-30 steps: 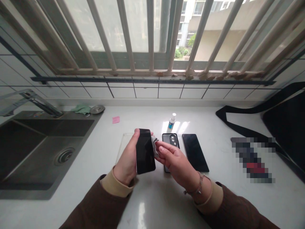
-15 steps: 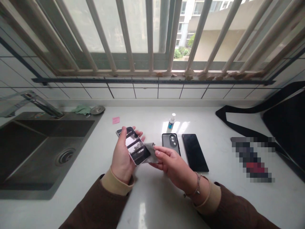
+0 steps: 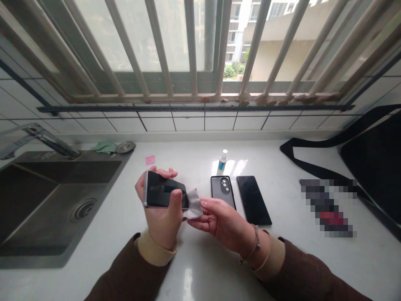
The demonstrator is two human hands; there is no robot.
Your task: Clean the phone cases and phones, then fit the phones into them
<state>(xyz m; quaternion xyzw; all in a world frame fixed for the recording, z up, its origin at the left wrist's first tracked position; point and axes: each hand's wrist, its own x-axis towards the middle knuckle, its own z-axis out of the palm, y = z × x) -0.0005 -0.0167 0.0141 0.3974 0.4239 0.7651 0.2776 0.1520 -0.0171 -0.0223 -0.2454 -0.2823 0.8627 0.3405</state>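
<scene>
My left hand (image 3: pixel 161 217) is closed around a black smartphone (image 3: pixel 161 194), held sideways above the white counter (image 3: pixel 194 267) with its dark screen facing me. My right hand (image 3: pixel 219 219) pinches a small grey cloth (image 3: pixel 193 204) against the phone's right end. Just beyond my right hand lie a dark phone case (image 3: pixel 223 190) with a camera cutout and a second black phone (image 3: pixel 253 200), both flat on the counter. A small spray bottle (image 3: pixel 222 160) with a white cap stands behind them.
A steel sink (image 3: pixel 46 200) with a tap (image 3: pixel 46 140) fills the left side. A pink note (image 3: pixel 150 160), a green rag (image 3: pixel 105 146) and a round drain cover (image 3: pixel 125 146) lie near the tiled wall. A black bag (image 3: pixel 372 163) sits at right.
My left hand has turned the phone from upright to lying sideways and shifted it left. The right hand and cloth followed, now at the phone's right end.
</scene>
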